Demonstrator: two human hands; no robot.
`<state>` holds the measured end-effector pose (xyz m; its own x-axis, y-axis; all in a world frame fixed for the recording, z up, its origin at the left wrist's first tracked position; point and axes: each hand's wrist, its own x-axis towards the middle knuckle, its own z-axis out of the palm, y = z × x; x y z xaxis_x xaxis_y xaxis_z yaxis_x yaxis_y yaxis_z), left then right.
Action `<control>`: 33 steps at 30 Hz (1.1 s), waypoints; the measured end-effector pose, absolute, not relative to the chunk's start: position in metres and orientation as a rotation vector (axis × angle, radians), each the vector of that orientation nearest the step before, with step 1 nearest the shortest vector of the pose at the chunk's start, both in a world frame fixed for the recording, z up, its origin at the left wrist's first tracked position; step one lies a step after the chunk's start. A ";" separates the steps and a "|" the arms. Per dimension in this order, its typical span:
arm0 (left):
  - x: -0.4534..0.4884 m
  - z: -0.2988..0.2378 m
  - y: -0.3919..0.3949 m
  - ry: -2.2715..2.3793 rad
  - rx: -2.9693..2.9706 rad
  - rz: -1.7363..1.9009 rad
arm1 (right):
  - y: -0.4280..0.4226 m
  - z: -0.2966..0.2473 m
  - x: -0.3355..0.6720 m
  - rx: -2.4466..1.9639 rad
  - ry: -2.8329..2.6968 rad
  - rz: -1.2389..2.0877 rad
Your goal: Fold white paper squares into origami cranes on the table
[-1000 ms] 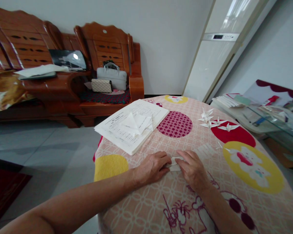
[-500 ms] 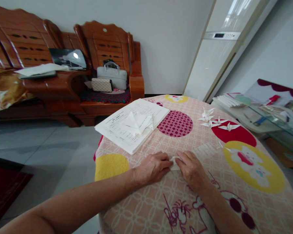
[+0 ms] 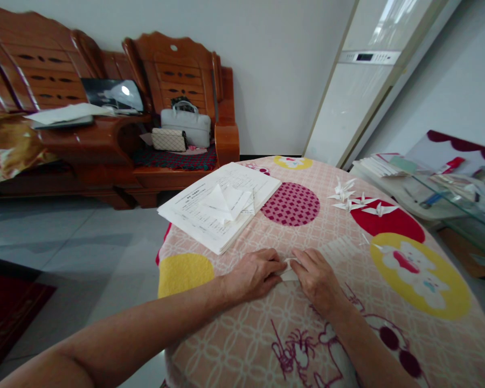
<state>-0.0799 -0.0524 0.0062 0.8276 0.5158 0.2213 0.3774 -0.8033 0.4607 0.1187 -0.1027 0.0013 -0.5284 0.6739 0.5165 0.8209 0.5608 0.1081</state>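
Between my two hands a small folded piece of white paper (image 3: 290, 273) lies on the patterned tablecloth (image 3: 242, 345). My left hand (image 3: 255, 273) grips its left side, fingers bent together. From the other side my right hand (image 3: 316, 277) presses on it, thumb and fingers closed over its right part. Both hands cover much of the paper, so its full shape is hidden. Several white paper cranes (image 3: 361, 202) stand at the right back of the table. Folded white paper (image 3: 226, 203) rests on a stack of printed sheets (image 3: 189, 215) beyond my left hand.
Past the right hand lies a pale strip of paper (image 3: 341, 249), with small white scraps (image 3: 365, 238) near it. A glass-topped stand (image 3: 448, 194) with papers adjoins the table on the right. Wooden chairs (image 3: 181, 70) holding a grey handbag (image 3: 192, 126) stand behind.
My left fingers have shifted slightly on the folded paper, and a little more of its left edge shows. The right hand stays nearly in place.
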 end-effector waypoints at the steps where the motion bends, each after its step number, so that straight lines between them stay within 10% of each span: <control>1: -0.080 0.007 -0.051 0.657 2.591 0.475 | -0.103 0.001 0.119 -1.210 -2.385 -0.468; 16: -0.082 0.003 -0.053 0.633 2.680 0.468 | -0.100 -0.001 0.125 -1.426 -2.101 -0.003; 33: -0.082 0.012 -0.053 0.693 2.600 0.432 | -0.094 0.009 0.129 -1.240 -2.665 -0.564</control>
